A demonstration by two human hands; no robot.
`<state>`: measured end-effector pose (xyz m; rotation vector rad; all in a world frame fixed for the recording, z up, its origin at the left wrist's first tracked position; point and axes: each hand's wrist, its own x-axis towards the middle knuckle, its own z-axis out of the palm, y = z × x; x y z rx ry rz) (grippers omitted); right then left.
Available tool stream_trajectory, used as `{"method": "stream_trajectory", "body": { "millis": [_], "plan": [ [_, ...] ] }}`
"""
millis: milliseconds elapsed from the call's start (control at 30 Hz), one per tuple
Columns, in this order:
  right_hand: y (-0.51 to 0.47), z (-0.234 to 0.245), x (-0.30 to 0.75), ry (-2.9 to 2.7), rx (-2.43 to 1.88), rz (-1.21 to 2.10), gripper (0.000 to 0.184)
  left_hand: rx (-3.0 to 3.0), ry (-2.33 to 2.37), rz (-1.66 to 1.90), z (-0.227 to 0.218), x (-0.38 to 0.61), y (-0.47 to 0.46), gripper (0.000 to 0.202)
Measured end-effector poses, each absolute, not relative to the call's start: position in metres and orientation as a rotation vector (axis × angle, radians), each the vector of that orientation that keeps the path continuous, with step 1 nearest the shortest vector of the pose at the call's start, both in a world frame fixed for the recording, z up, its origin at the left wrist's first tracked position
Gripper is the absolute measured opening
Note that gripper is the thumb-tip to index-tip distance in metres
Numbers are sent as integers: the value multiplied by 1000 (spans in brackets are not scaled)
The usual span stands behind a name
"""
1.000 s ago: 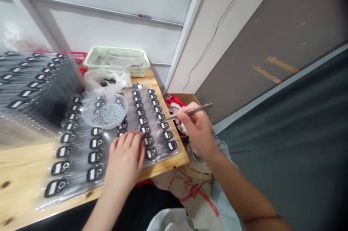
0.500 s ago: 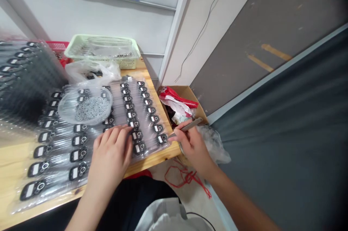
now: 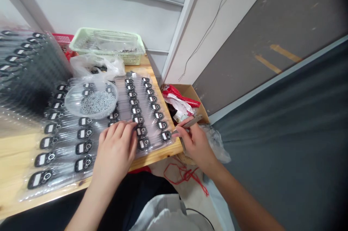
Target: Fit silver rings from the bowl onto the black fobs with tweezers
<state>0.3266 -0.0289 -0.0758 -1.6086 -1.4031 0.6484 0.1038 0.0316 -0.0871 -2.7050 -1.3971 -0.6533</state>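
My right hand (image 3: pixel 197 145) grips a pair of metal tweezers (image 3: pixel 187 124) at the table's front right corner. Their tip meets the ring of the nearest black part (image 3: pixel 166 135) in the right-hand row. Palm down on the clear plastic tray (image 3: pixel 152 146), my left hand (image 3: pixel 116 147) has its fingers curled together; a small dark bit shows by the fingertips, too hidden to name. Rows of black parts with white labels and round rings fill the tray. On it stands a clear round tub (image 3: pixel 71 109) with many small ring-like pieces (image 3: pixel 99 103) inside.
Tall stacked trays of similar parts (image 3: pixel 32 67) rise at the left. Behind the tub lie a white plastic bag (image 3: pixel 87 65) and a pale green basket (image 3: pixel 130 58). Beyond the wooden table's (image 3: pixel 163 150) right edge are a cardboard box (image 3: pixel 202 112) and red string (image 3: pixel 187 176) on the floor.
The view has shifted slightly, so the table sits a little higher and further right. Both hands keep nearly the same places on the tray, and the tweezers stay at the same corner part.
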Motion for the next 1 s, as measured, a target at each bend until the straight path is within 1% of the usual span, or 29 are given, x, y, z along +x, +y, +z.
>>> {"method": "stream_trajectory", "body": {
  "millis": [467,1000],
  "plan": [
    [-26,-75,325,-1467,-1621,614,7,-2719,-1418,-674,-88,103,30,21],
    [-25,-74,324,-1430,-1626,661,8,-2719,-1437,-692,-86,105,31,22]
  ]
}}
